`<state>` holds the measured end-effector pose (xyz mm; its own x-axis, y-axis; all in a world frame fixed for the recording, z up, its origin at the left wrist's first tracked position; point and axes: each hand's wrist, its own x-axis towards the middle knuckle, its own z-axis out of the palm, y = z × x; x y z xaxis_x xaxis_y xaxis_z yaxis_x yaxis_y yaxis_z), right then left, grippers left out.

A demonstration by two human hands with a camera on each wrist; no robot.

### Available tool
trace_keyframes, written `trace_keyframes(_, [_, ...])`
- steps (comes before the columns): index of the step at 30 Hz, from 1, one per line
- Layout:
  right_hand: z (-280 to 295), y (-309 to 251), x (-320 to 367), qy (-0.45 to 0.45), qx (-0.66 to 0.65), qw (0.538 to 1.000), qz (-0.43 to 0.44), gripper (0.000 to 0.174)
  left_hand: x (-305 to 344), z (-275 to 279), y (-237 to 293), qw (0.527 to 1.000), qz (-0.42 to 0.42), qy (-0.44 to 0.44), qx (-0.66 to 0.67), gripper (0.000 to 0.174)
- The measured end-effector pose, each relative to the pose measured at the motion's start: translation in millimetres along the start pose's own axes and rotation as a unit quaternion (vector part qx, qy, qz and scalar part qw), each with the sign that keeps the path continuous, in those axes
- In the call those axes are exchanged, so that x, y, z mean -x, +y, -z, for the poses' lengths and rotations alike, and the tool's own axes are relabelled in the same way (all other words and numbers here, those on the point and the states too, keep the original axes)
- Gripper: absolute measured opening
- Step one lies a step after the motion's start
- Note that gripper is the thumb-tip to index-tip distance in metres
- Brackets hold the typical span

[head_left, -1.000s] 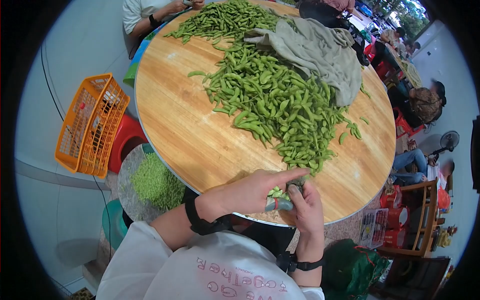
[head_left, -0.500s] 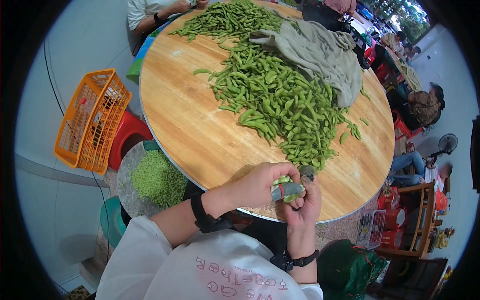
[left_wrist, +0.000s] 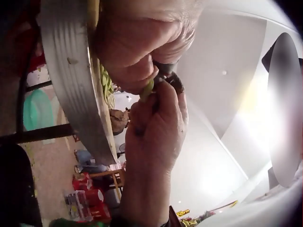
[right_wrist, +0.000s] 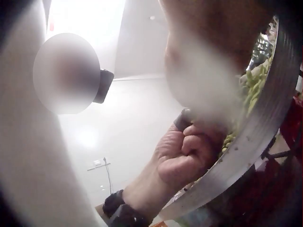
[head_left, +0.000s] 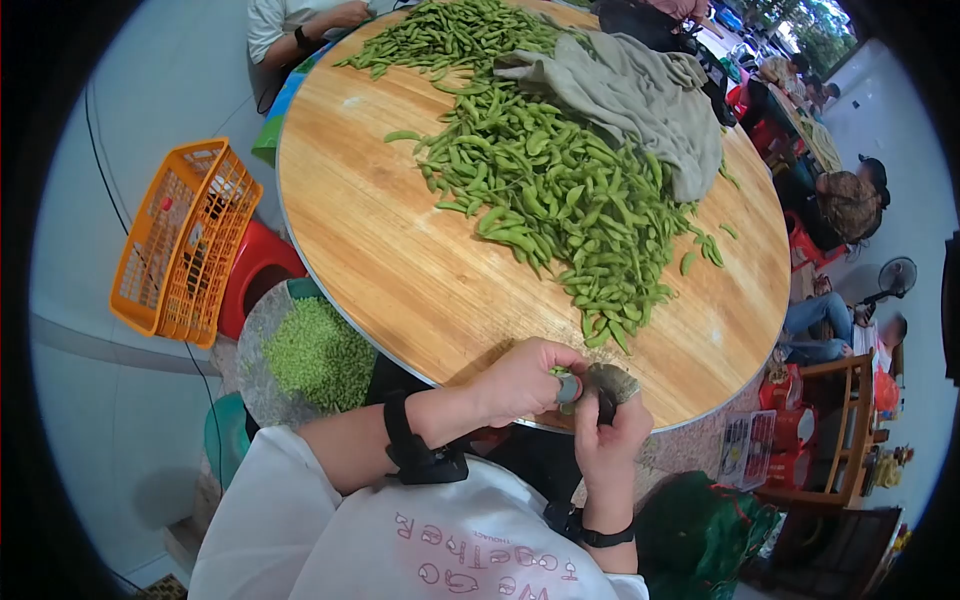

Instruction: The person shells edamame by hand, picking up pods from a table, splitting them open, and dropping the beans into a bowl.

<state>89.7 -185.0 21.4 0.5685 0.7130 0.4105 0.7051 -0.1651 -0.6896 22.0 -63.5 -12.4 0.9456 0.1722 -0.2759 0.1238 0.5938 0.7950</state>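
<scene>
Both hands meet at the near edge of the round wooden table [head_left: 370, 300]. My left hand [head_left: 515, 382], fingers curled, pinches a green soybean pod [left_wrist: 148, 90] beside the right fingertips. A grey-green cover [head_left: 569, 388] sits on its thumb. My right hand [head_left: 612, 445] is curled in from the other side, its fingertips at the same pod, with a dark cover [head_left: 607, 405] on the thumb. The fingers hide most of the pod in the head view. Just beyond the hands begins a large heap of green soybean pods [head_left: 560, 200].
A grey-green cloth [head_left: 640, 100] lies over the heap's far right side. Shelled beans [head_left: 318, 355] fill a round tray at the left, below the table. An orange crate [head_left: 185, 245] rests by a red stool [head_left: 262, 280]. Another person's arm [head_left: 325, 25] is at the far left edge.
The left index finger reached out to the pods a second ago; now it is drawn back and curled. The hands came together, and the green beans showing in the left hand are now mostly hidden.
</scene>
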Motion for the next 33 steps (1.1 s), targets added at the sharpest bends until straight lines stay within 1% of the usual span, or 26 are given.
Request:
trace_keyframes(1, [-1,1,1,0.001,0.0,1.0,-0.001,0.013,1,0,3,1.0,0.001,0.0,-0.001,0.012])
trace_keyframes(2, [-4,2,2,0.063,-0.118,0.988,-0.072,0.013,3,2,6,0.999,0.033,-0.005,-0.039,0.017])
trace_keyframes(3, [-6,4,3,0.124,-0.234,0.954,-0.141,0.013,6,3,12,0.995,0.065,-0.01,-0.077,0.023])
trace_keyframes(4, [-2,10,5,0.135,-0.327,0.916,-0.19,0.014,9,5,16,0.995,0.067,-0.01,-0.077,0.023])
trace_keyframes(6, [16,24,12,0.133,-0.463,0.843,-0.239,0.016,15,8,26,0.983,-0.003,0.016,-0.185,0.025])
trace_keyframes(7, [37,40,12,-0.055,-0.425,0.89,-0.155,0.011,21,8,38,0.984,0.008,0.056,-0.167,0.02])
trace_keyframes(8, [51,51,12,-0.238,-0.369,0.896,-0.062,0.009,22,16,38,0.984,0.012,0.054,-0.17,0.02])
trace_keyframes(10, [44,25,-5,-0.289,-0.184,0.931,-0.124,0.019,21,30,34,0.996,-0.026,0.065,-0.047,0.017])
trace_keyframes(11, [33,22,-12,-0.208,-0.038,0.968,-0.132,0.025,22,28,35,0.996,-0.041,0.069,-0.034,0.018])
trace_keyframes(12, [23,19,-18,-0.12,0.108,0.977,-0.14,0.031,21,28,33,0.996,-0.035,0.068,-0.038,0.018])
trace_keyframes(13, [14,20,-25,-0.062,0.167,0.978,-0.11,0.034,17,29,29,0.995,-0.056,0.068,-0.045,0.018])
trace_keyframes(14, [5,24,-31,-0.057,0.164,0.978,-0.112,0.034,15,29,28,0.993,-0.077,0.068,-0.052,0.018])
trace_keyframes(16, [-9,31,-36,-0.021,0.287,0.956,-0.059,0.033,16,25,28,0.993,-0.073,0.068,-0.056,0.017])
trace_keyframes(18, [-11,39,-35,-0.003,0.286,0.956,-0.063,0.031,16,22,32,0.993,-0.072,0.063,-0.062,0.017])
trace_keyframes(20, [-6,44,-29,0.014,0.256,0.964,-0.075,0.022,18,19,34,0.995,-0.031,0.077,-0.051,0.018])
trace_keyframes(21, [-3,46,-27,0.016,0.255,0.964,-0.079,0.022,17,17,31,0.995,-0.028,0.075,-0.054,0.018])
trace_keyframes(23, [4,49,-25,0.053,0.048,0.99,-0.125,0.012,13,12,26,0.996,-0.024,0.06,-0.054,0.023])
trace_keyframes(24, [7,50,-24,0.057,0.047,0.989,-0.128,0.012,10,9,26,0.996,-0.022,0.058,-0.058,0.023])
trace_keyframes(25, [10,49,-22,0.025,-0.148,0.959,-0.242,0.009,8,6,26,0.999,-0.021,0.026,-0.004,0.027])
trace_keyframes(26, [13,46,-21,-0.008,-0.336,0.878,-0.341,0.007,6,3,26,0.999,-0.019,-0.005,0.05,0.031])
trace_keyframes(27, [20,36,-24,-0.056,-0.41,0.829,-0.376,0.008,3,2,27,0.999,-0.016,-0.006,0.046,0.031])
trace_keyframes(28, [25,31,-27,-0.052,-0.414,0.828,-0.375,0.008,0,0,29,0.996,0.001,-0.032,0.082,0.033])
trace_keyframes(29, [29,26,-29,-0.096,-0.461,0.787,-0.399,0.01,-2,-1,31,0.991,0.018,-0.058,0.117,0.035])
trace_keyframes(30, [30,24,-29,-0.14,-0.507,0.741,-0.419,0.012,-3,-1,30,0.992,0.021,-0.057,0.112,0.035])
trace_keyframes(32, [26,21,-25,-0.144,-0.52,0.745,-0.391,0.014,-7,1,26,0.99,-0.025,-0.052,0.131,0.028])
trace_keyframes(33, [24,19,-22,-0.152,-0.529,0.752,-0.364,0.016,-7,1,26,0.991,-0.024,-0.051,0.125,0.028])
